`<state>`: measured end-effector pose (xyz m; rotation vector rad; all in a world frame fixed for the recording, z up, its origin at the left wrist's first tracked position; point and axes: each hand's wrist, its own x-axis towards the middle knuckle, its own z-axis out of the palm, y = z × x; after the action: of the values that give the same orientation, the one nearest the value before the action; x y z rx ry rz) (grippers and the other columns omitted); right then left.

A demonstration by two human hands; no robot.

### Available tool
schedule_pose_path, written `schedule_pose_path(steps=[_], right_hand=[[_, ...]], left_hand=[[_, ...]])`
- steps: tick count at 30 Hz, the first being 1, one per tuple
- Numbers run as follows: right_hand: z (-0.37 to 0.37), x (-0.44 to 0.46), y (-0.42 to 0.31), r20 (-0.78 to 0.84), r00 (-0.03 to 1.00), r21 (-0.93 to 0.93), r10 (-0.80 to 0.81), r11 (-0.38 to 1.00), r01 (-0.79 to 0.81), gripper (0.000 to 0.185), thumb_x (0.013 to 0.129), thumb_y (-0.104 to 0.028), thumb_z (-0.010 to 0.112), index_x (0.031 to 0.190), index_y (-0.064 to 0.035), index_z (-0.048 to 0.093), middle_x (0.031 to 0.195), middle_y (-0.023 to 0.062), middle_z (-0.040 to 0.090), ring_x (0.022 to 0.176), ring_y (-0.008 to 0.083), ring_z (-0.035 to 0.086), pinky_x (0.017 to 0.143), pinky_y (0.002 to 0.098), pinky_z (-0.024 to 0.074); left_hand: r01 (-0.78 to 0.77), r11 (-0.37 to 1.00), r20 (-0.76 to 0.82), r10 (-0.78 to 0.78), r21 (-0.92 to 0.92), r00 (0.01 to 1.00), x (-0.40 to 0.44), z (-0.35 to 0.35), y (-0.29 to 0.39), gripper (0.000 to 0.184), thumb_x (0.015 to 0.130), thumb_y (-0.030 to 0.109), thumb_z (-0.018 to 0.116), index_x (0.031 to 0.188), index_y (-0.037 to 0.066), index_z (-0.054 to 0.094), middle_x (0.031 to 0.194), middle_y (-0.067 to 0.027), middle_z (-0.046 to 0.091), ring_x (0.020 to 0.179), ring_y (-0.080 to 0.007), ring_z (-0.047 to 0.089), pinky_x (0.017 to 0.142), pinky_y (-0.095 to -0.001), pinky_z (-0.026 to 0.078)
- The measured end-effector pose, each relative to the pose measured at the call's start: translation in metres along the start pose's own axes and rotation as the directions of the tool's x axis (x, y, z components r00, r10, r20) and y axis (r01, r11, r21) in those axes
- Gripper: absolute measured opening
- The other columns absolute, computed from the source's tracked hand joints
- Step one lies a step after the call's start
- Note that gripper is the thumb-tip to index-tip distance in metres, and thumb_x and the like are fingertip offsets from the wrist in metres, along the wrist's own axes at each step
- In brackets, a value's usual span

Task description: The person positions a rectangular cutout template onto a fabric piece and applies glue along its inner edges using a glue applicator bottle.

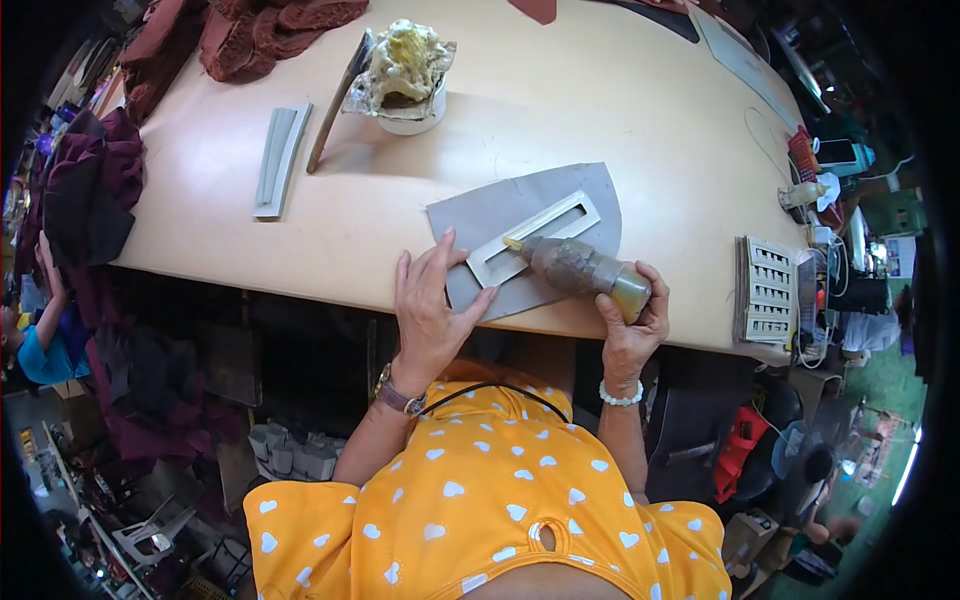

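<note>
A flat grey piece (pixel 520 195) with a curved edge lies on the table near its front edge. On top of it rests a pale rectangular frame (pixel 535 238) with a long slot. My left hand (pixel 430 300) is spread over the left end of the frame and the grey piece, fingers apart, fingertips touching them. My right hand (pixel 635 320) is wrapped round the base of a glue-stained bottle (pixel 580 268). The bottle is tilted to the left, and its yellowish nozzle (pixel 513 243) is at the frame, near its middle.
A crusted glue container (pixel 410 110) with a dark stick (pixel 340 110) leaning on it stands at the back left, near pale strips (pixel 282 160). Stacked slotted frames (pixel 767 290) sit at the right edge. Dark red cloth (pixel 260 35) lies back left. A person (pixel 50 345) is at far left.
</note>
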<state>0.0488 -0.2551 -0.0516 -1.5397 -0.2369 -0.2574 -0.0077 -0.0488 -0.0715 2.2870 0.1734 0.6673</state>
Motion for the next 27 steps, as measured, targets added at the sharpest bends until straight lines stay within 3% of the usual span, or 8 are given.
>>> schedule_pose_path(steps=[9,12,16,19,21,23,27], right_hand=[[0.021,-0.02,-0.007,0.061,0.998,0.031,0.028,0.999,-0.03,0.053,0.069,-0.001,0.077,0.115,-0.0019,0.051,0.102,0.0049,0.058,0.093,0.0121,0.055,0.084,0.0251,0.0454],[0.015,-0.015,-0.011,0.084,0.978,0.101,0.193,0.974,-0.201,0.05,0.072,-0.002,0.074,0.116,-0.0018,0.051,0.1,0.0048,0.058,0.091,0.0109,0.055,0.082,0.0234,0.0453],[-0.009,-0.004,-0.002,-0.029,0.954,0.428,0.297,0.867,-0.257,0.043,0.077,-0.001,0.066,0.117,-0.0013,0.05,0.1,0.005,0.057,0.091,0.0124,0.056,0.082,0.0246,0.0458],[-0.038,0.012,0.005,-0.256,0.932,0.382,0.257,0.912,-0.146,0.039,0.08,0.0,0.064,0.116,-0.0001,0.049,0.103,0.0065,0.056,0.094,0.0148,0.055,0.085,0.0268,0.0458],[-0.055,0.021,0.01,-0.317,0.934,0.284,0.167,0.956,-0.075,0.038,0.08,0.0,0.063,0.116,0.0002,0.049,0.104,0.0076,0.055,0.095,0.016,0.055,0.085,0.0276,0.0458],[-0.061,0.026,0.013,-0.344,0.932,0.208,0.112,0.977,-0.04,0.038,0.081,0.0,0.064,0.115,0.0004,0.05,0.105,0.0083,0.055,0.096,0.0165,0.055,0.086,0.028,0.0458],[-0.064,0.032,0.018,-0.332,0.938,0.135,0.103,0.989,-0.06,0.04,0.079,0.0,0.067,0.114,0.0004,0.05,0.105,0.0076,0.054,0.095,0.0156,0.055,0.086,0.0274,0.0456]], left_hand=[[0.017,1.0,0.03,-0.017,0.004,0.999,-0.001,-0.001,-0.001,0.085,0.063,0.015,0.076,0.135,0.003,0.033,0.101,-0.0057,0.062,0.102,-0.025,0.055,0.1,-0.0508,0.027],[0.017,1.0,0.038,-0.017,0.01,0.999,-0.001,-0.003,0.0,0.083,0.063,0.015,0.076,0.134,0.004,0.035,0.103,-0.0056,0.062,0.104,-0.0256,0.054,0.101,-0.0508,0.027],[-0.012,1.0,-0.005,0.012,0.018,1.0,-0.001,0.002,-0.001,0.087,0.064,0.016,0.077,0.137,0.002,0.031,0.099,-0.0055,0.063,0.1,-0.024,0.054,0.1,-0.0496,0.028],[-0.013,0.999,-0.008,0.013,0.03,1.0,-0.001,0.002,-0.002,0.086,0.065,0.017,0.077,0.136,0.003,0.031,0.099,-0.0053,0.063,0.1,-0.0238,0.054,0.1,-0.0498,0.028],[-0.008,0.999,-0.001,0.008,0.036,1.0,0.0,0.001,0.0,0.08,0.065,0.018,0.077,0.132,0.003,0.036,0.101,-0.0054,0.062,0.102,-0.0248,0.054,0.1,-0.0499,0.028],[0.009,0.999,0.011,-0.009,0.04,1.0,0.0,0.0,0.001,0.069,0.065,0.019,0.078,0.123,0.003,0.045,0.106,-0.006,0.06,0.106,-0.0269,0.054,0.1,-0.05,0.028],[0.023,1.0,0.018,-0.024,0.018,1.0,0.0,-0.001,0.002,0.074,0.065,0.019,0.078,0.127,0.003,0.041,0.104,-0.0059,0.061,0.106,-0.027,0.054,0.101,-0.0502,0.028]])
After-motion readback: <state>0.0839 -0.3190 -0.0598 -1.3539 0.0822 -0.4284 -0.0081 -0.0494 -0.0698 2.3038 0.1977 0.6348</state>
